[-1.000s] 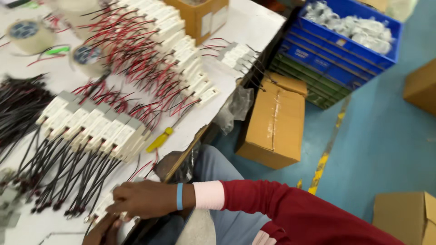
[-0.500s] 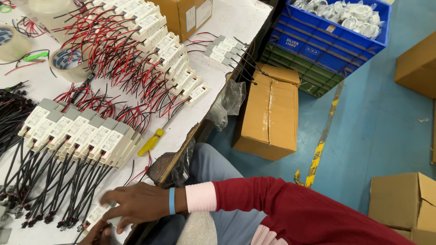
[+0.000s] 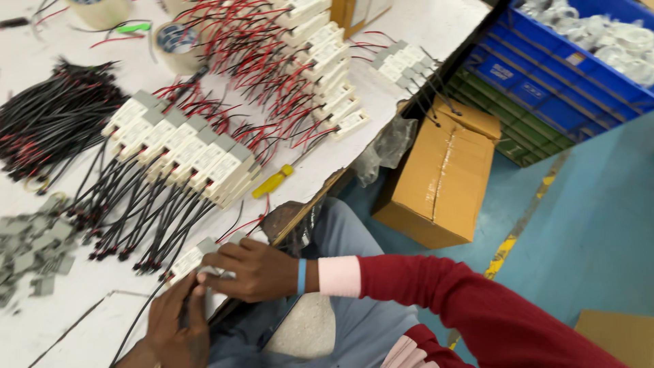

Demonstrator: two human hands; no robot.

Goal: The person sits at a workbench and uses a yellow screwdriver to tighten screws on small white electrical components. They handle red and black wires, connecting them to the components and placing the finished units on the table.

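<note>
Gripping one small white module (image 3: 204, 272) between them, both hands work at the near edge of the white table (image 3: 436, 27), just below the row of white modules with black leads (image 3: 184, 153), which serves as the landmark. The right hand (image 3: 255, 270) lies over the module with its fingers curled down onto it, closed around its top; a blue band and a pink cuff sit at that wrist, ahead of a red sleeve. The left hand (image 3: 178, 327) comes up from below, fingertips pinching the module's near end where a black wire (image 3: 139, 317) trails off toward the table edge. Half a second ago the right hand was spread flatter and alone on the module; the left hand has now risen into view to meet it.

Right of the row, touching nothing, lies a yellow-handled screwdriver (image 3: 272, 182). Beyond the row, farther up the table, a second bank of modules with red leads (image 3: 306, 61) runs diagonally. Left of the row sits a heap of black cables (image 3: 54, 129), and below that heap some grey plastic pieces (image 3: 34, 249). Two tape rolls (image 3: 177, 44) stand above the row. Compared with the earlier pictures, the view has swung leftward, so the row sits more central. Off the table, right of the row, a cardboard box (image 3: 443, 177) stands on the blue floor beside a blue crate (image 3: 565, 61).
</note>
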